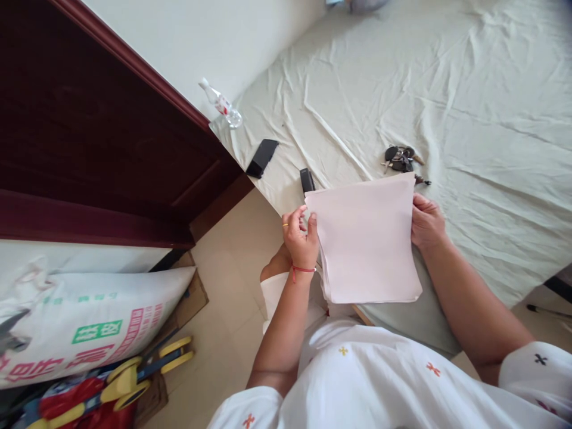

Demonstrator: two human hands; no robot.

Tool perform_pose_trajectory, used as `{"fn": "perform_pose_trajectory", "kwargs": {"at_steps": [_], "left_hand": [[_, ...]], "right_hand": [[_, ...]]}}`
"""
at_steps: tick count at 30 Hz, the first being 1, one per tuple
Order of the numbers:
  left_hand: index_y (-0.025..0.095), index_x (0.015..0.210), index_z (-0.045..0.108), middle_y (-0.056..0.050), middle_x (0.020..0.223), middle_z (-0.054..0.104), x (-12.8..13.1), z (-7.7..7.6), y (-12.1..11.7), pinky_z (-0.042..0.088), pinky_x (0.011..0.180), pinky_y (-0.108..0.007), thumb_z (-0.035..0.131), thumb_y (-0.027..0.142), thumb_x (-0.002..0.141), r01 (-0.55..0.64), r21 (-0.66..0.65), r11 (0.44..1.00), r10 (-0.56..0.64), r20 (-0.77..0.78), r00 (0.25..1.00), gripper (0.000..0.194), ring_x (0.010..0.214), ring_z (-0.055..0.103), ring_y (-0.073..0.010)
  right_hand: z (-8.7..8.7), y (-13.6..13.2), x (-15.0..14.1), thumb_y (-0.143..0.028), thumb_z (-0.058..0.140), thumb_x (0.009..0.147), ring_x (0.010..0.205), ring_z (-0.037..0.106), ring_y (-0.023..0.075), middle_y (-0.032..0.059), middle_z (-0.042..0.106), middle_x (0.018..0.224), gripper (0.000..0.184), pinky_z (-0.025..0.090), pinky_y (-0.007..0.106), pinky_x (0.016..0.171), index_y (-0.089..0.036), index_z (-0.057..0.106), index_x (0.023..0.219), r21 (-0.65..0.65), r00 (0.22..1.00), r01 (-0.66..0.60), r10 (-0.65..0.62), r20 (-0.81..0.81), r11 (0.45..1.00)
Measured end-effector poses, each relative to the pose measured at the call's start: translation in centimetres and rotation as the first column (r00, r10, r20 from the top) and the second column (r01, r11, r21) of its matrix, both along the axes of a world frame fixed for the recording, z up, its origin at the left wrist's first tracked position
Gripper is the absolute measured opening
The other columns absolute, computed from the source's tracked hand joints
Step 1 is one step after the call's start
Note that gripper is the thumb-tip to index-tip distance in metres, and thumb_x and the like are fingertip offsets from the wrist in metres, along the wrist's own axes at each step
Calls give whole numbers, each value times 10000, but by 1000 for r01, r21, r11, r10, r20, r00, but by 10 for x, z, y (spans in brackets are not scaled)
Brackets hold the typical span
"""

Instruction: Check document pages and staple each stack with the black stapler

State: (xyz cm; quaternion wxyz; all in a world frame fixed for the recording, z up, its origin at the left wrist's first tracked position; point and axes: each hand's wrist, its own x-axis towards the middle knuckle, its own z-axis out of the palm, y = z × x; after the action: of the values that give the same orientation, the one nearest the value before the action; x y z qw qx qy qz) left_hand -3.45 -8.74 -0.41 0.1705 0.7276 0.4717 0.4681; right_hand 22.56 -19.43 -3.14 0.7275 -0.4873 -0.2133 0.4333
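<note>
A stack of blank white paper sheets is held up in front of me over the near edge of the cloth-covered surface. My right hand grips its right edge, with the fingers partly hidden behind the sheets. At the left edge is my left hand, fingers curled and thumb against the paper; it wears a ring and a red string bracelet. Along the left side the sheets' edges look slightly uneven. Just beyond the top edge lie a small black object and a bunch of keys.
A pale wrinkled cloth covers the surface. On it lie a black flat case and a clear plastic bottle near the wall. A dark red wooden panel stands left. Below are a printed sack and a yellow-wheeled toy.
</note>
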Motion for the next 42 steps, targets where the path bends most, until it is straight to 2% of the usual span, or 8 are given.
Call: {"fn": "perform_pose_trajectory", "kwargs": {"at_steps": [4,7,9,14,26,32,39,42], "left_hand": [[164,1039,803,-94,964,674,2,2,1,504,754,-293,624,461,1025,-62,160,985,72,-59,996,347,800,606,-142],[188,954,809,-81,886,686,4,7,-2,506,828,-316,659,339,1013,-79,322,944,119,-105,987,221,864,622,-172],[197,933,802,-81,874,692,4,9,-5,497,852,-332,673,299,1003,-78,379,922,133,-120,984,179,864,612,-181],[199,916,783,-94,863,690,5,10,-9,476,868,-365,659,310,1012,-91,377,922,141,-108,984,192,862,595,-201],[194,872,754,-85,831,696,7,7,-7,477,843,-343,657,323,1015,-134,386,913,201,-139,970,216,837,585,-193],[186,865,748,-79,825,682,8,8,-7,488,831,-325,693,285,991,-133,431,893,205,-126,971,169,836,587,-183],[143,1062,778,-112,980,716,9,8,-4,503,734,-303,693,423,989,-177,295,939,192,-24,981,301,787,620,-151],[158,981,794,-91,908,714,9,10,-2,506,753,-301,670,425,1005,-167,274,947,182,-29,983,295,763,617,-144]], "right_hand": [[0,0,0,-531,988,675,519,681,136,-44,770,707,303,587,252,480,-331,813,820,0,1000,-3,3,4,1000],[-1,-1,-1,-523,982,690,527,682,131,-43,776,718,288,583,243,487,-334,820,836,-6,1000,-5,5,3,1000],[-1,-1,-1,-518,976,702,526,679,124,-46,776,720,277,579,235,488,-334,821,839,-10,1000,-4,4,-1,1000],[-2,-1,-1,-509,982,702,532,682,125,-45,775,727,278,581,243,493,-331,823,846,-7,1000,0,0,-5,1000],[-5,0,1,-520,993,680,525,671,123,-36,772,718,322,565,238,485,-306,824,851,5,1000,-7,7,-9,1000],[-5,-1,0,-515,981,701,531,685,137,-28,774,720,309,583,252,497,-304,817,857,13,1000,-12,12,10,1000],[1,-2,-2,-502,998,678,549,697,142,-16,786,741,323,586,256,511,-299,830,864,-3,1000,-20,20,-10,1000],[1,-1,-2,-506,1000,666,525,676,138,-22,771,714,323,569,257,489,-307,824,850,-1,1000,-18,18,-9,1000]]}}
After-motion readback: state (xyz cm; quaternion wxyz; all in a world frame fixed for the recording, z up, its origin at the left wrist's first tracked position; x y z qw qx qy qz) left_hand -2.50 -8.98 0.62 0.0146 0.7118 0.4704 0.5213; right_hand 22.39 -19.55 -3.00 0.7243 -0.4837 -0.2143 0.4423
